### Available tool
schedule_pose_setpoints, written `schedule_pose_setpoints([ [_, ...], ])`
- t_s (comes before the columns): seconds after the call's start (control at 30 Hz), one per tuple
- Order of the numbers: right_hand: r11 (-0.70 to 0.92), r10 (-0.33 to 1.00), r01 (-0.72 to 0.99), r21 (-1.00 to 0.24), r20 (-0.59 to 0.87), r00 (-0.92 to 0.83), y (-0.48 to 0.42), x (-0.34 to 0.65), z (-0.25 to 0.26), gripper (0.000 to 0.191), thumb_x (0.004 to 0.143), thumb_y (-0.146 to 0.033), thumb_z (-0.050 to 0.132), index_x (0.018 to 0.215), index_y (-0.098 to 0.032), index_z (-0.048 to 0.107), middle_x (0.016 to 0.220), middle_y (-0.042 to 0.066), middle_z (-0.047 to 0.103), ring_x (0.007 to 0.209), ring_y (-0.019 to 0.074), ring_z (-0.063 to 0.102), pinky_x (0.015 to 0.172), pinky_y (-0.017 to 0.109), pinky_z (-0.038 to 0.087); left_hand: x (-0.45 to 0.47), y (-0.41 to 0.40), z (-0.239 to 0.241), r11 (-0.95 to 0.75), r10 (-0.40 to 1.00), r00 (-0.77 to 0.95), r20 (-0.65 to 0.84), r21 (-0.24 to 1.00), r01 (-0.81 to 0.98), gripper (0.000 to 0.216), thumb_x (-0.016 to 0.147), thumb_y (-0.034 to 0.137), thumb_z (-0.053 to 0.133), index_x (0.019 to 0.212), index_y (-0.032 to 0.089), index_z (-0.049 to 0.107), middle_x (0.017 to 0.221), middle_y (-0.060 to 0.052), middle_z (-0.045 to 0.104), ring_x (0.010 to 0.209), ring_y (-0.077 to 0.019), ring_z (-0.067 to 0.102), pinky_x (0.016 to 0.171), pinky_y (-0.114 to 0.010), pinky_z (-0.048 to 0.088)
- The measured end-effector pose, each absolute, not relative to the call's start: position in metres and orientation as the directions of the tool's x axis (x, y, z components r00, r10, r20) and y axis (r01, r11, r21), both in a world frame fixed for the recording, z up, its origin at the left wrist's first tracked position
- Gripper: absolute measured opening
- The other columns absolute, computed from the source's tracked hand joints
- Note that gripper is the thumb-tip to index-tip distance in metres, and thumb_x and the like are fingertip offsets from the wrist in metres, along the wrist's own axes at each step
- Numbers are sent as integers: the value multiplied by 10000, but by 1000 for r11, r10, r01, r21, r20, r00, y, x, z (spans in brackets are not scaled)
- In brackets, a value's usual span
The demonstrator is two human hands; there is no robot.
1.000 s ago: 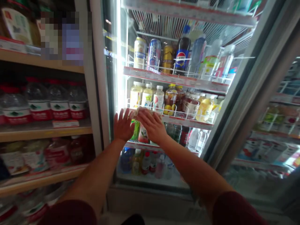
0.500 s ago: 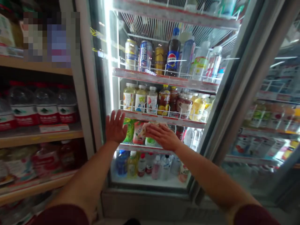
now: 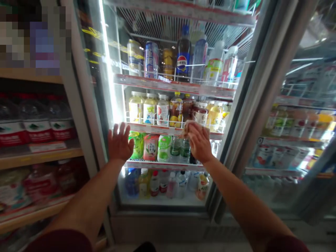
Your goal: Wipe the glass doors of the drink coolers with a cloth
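Against the glass door (image 3: 162,187) of a lit drinks fridge, my left hand (image 3: 119,145) lies flat near the left frame, fingers spread and nothing in it. My right hand (image 3: 200,141) presses a crumpled pale cloth (image 3: 186,129) to the glass, right of the middle; part of the cloth is hidden under the fingers. Behind the glass, a green bottle (image 3: 165,147) and a red-labelled pack (image 3: 151,147) stand on the shelf between my hands. Higher up, a cola bottle (image 3: 183,57) stands among cans and bottles.
To the left, wooden shelving (image 3: 44,155) bears red-capped water bottles (image 3: 36,122). A metal door frame (image 3: 258,105) runs along the right side, with another glass-fronted fridge (image 3: 286,150) beyond it. Below the door is the fridge's dark base (image 3: 157,227).
My right hand has moved right and slightly up across the glass with the cloth. My left hand stays spread on the glass. The whole view has shifted a little.
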State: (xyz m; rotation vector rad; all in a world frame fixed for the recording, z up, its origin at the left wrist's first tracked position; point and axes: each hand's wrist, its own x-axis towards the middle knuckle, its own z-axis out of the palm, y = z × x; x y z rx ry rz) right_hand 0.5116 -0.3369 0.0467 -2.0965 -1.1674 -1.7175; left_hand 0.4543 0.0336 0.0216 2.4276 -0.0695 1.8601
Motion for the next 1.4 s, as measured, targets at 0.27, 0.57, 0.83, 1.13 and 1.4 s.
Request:
schedule_pose_setpoints([
  [0.27,-481,748,690,541,664,1,-360,511,43,629,966,-113,430,1553,-325,356,1564,-19,470,1510,115,305,1282,379,127,453,32,23,-999,-2,267,964,7,-33,630,992,438,333,1562,170,312,1619,-150,329,1567,-271,68,1268,-555,78],
  [0.57,-522,717,700,487,695,51,-365,506,23,601,1001,-245,488,1569,-343,317,1590,28,427,1504,194,337,1261,448,175,456,35,22,-997,-10,229,973,10,-83,637,985,453,366,1572,214,309,1634,-112,309,1558,-303,123,1267,-574,85],
  [0.83,-780,332,575,248,942,45,-364,514,47,589,998,-227,505,1564,-280,350,1622,89,358,1551,273,206,1245,547,140,457,37,18,-997,-69,198,978,-62,-40,641,1008,410,363,1609,278,183,1659,-61,249,1564,-256,79,1276,-544,82],
  [1.13,-535,653,725,434,757,29,-286,500,43,590,1012,-234,468,1572,-341,315,1609,-4,393,1527,195,283,1286,457,66,454,34,19,-995,5,269,963,31,-93,621,995,442,359,1575,224,311,1636,-78,311,1566,-257,58,1281,-526,32],
  [1.4,-211,856,836,507,508,-93,-213,491,-26,553,985,-208,464,1535,-228,407,1601,29,400,1529,153,271,1275,389,175,452,32,20,-991,17,300,954,55,-120,620,985,435,372,1570,236,328,1630,-71,325,1565,-260,67,1276,-545,25],
])
